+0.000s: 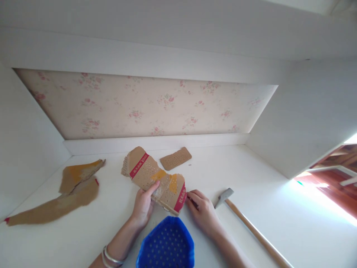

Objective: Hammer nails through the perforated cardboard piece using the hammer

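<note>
The left hand (142,208) grips the holed card (145,172) above the middle of the table (245,176). The right hand (203,210), fingers curled, meets its right end; I cannot tell if it pinches. A basket (191,243) sits at the front edge, a scrap (176,159) near the back, torn card (63,209) toward the left, a hammer (255,229) toward the right.

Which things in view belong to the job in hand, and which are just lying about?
In the job:
perforated cardboard, held by the left hand, right hand at its edge
small perforated piece, probably, given similar holes

Apparently lying about:
hammer
large torn cardboard

Blue basket, near both hands: can't tell.
</note>
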Tool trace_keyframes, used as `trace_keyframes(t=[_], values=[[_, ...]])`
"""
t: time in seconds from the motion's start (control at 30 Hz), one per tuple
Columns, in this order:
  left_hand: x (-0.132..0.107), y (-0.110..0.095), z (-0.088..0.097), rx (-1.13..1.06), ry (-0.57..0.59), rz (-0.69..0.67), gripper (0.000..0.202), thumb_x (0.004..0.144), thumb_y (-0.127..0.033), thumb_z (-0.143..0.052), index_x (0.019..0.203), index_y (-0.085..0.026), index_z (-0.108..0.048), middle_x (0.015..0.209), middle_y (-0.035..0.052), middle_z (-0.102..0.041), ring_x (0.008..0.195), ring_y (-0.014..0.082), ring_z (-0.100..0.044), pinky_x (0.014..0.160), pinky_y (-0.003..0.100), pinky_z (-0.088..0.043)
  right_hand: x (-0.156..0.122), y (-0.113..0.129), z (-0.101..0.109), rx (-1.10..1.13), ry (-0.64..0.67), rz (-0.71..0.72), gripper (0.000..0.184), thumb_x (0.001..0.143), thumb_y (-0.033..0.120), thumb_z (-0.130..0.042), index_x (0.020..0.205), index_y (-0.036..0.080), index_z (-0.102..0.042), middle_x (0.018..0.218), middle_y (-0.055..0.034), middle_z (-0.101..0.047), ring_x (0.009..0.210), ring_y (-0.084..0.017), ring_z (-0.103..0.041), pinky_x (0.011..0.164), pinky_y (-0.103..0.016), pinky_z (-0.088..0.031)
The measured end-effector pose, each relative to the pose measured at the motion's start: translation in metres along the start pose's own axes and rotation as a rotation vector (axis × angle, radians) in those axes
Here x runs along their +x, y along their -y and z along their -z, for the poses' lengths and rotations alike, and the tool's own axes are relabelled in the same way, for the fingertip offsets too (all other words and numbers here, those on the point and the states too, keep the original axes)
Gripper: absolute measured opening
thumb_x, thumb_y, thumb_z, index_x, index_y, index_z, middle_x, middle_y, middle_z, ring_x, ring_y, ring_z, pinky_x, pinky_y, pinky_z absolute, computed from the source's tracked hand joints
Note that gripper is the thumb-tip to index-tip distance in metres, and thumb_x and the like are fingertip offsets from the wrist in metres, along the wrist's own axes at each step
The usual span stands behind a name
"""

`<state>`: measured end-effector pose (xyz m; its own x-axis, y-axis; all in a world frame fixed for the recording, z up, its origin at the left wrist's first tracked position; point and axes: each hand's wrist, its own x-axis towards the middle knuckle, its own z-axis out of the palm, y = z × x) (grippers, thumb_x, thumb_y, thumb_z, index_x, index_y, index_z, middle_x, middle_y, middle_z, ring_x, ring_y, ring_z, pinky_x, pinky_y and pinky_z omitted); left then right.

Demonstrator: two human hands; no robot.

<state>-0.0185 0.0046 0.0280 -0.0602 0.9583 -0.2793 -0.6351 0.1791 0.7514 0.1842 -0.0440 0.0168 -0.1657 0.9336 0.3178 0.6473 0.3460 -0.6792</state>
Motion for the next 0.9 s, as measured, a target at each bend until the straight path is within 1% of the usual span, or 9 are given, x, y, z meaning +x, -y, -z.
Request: trace_keyframes(t=[0.13,0.23,0.47,0.7,0.9], values=[[0.0006,0.0004,0.0019,0.005,0.003,0.008,0.037,0.073,-0.016,-0.076,0.109,-0.015,-0.068,0.103,0.0103,-0.075,0.094,0.0278,-0.072,0.084,0.04,-0.059,-0.0001,-0.0008,-0.0015,-0.014,-0.013,0.013,0.024,0.099,0.023,-0.044,0.102,0.024,-0.068,0.098,-0.0065,-0.068,0.092,-0.019,-0.065,0.082,-0.031,-0.052],[0.0009,0.0011,0.0034,0.006,0.034,0.011,0.037,0.075,-0.018,-0.075,0.111,-0.016,-0.067,0.106,0.01,-0.075,0.096,0.0275,-0.072,0.084,0.04,-0.059,-0.0005,-0.0018,-0.0019,-0.048,-0.017,0.029,0.024,0.099,0.022,-0.045,0.101,0.023,-0.069,0.097,-0.0064,-0.069,0.09,-0.019,-0.065,0.081,-0.03,-0.052],[0.0039,0.0029,0.0059,-0.029,0.056,-0.034,0.037,0.077,-0.017,-0.074,0.113,-0.021,-0.067,0.112,0.006,-0.073,0.102,0.0234,-0.069,0.087,0.034,-0.058,-0.0005,-0.0017,-0.001,-0.085,0.009,0.021,0.023,0.099,0.023,-0.046,0.102,0.024,-0.068,0.097,-0.0057,-0.069,0.09,-0.019,-0.065,0.083,-0.03,-0.052],[0.003,0.0032,0.0063,-0.03,0.078,-0.015,0.038,0.077,-0.018,-0.074,0.115,-0.02,-0.067,0.112,0.0071,-0.073,0.102,0.0252,-0.069,0.087,0.036,-0.058,-0.0009,-0.0029,-0.0013,-0.097,0.017,0.027,0.023,0.099,0.024,-0.044,0.1,0.023,-0.067,0.096,-0.0058,-0.068,0.089,-0.019,-0.064,0.082,-0.031,-0.051],[-0.0005,0.0002,0.0014,-0.029,0.081,0.016,0.039,0.076,-0.018,-0.075,0.114,-0.017,-0.067,0.105,0.0085,-0.075,0.096,0.0264,-0.072,0.084,0.037,-0.058,-0.0008,-0.0022,-0.0006,-0.104,0.027,0.037,0.023,0.099,0.024,-0.045,0.1,0.023,-0.068,0.095,-0.006,-0.068,0.089,-0.019,-0.064,0.082,-0.03,-0.051]])
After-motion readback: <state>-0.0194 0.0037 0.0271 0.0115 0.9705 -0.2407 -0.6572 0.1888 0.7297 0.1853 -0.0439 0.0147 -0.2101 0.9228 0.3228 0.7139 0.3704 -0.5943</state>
